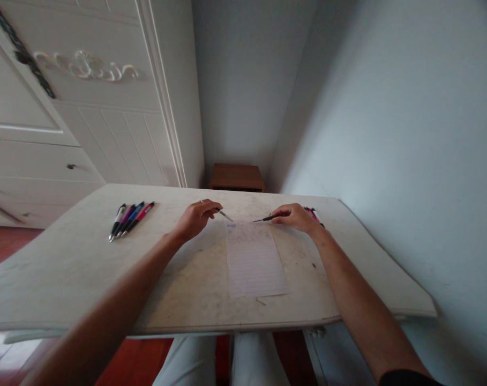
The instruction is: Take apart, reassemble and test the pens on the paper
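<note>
My left hand [197,219] is closed in a pinch on a slim, light grey, pen-like piece [226,215] whose tip points right and down. From the other side, my right hand [293,217] pinches a thin black pen-like piece [264,219] with a narrow dark point directed left. The two tips face each other with a gap between them, above the top edge of a lined sheet of paper [255,268]. Writing covers the upper part of that sheet. Too small to make out is whether these are whole pens or parts of pens.
Several pens [130,220] lie together on the white table [179,295] at left. More pens [313,214], pink and dark, show partly behind my right hand. A white cabinet [118,134] stands at left, a wall [407,161] at right, and a brown wooden stand [237,176] beyond the table.
</note>
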`<state>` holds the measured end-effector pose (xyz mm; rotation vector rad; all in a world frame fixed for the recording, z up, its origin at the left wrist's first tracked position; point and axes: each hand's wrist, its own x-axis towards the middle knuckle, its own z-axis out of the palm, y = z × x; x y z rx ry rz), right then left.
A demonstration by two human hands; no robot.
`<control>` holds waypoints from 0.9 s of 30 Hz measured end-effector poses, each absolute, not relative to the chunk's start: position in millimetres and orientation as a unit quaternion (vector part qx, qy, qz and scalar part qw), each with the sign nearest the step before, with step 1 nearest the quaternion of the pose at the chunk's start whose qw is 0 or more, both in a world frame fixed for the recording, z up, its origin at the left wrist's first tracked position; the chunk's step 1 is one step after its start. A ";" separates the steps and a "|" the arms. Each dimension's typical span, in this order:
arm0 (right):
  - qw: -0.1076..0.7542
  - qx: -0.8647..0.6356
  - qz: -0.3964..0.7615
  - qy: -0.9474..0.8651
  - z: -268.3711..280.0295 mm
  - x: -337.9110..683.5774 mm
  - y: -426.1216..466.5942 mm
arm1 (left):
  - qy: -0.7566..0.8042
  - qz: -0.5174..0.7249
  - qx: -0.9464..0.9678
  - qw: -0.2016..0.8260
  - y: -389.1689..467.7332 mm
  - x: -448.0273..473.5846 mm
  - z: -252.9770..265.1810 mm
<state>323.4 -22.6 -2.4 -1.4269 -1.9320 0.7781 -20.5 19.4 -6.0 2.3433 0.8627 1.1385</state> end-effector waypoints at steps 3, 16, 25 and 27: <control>0.305 -0.541 0.294 -0.727 -1.9 325.7 -22.4 | 0.337 0.392 0.829 0.214 21.1 -20.9 -8.8; 0.323 -0.546 0.297 -0.713 4.1 333.8 -23.7 | 0.367 0.306 0.851 0.218 28.0 -24.8 -18.2; 0.333 -0.548 0.293 -0.709 -0.6 335.1 -21.7 | 0.358 0.293 0.861 0.212 24.9 -24.6 -15.4; 0.335 -0.551 0.290 -0.707 -1.6 335.4 -21.0 | 0.364 0.291 0.860 0.207 23.7 -24.5 -14.0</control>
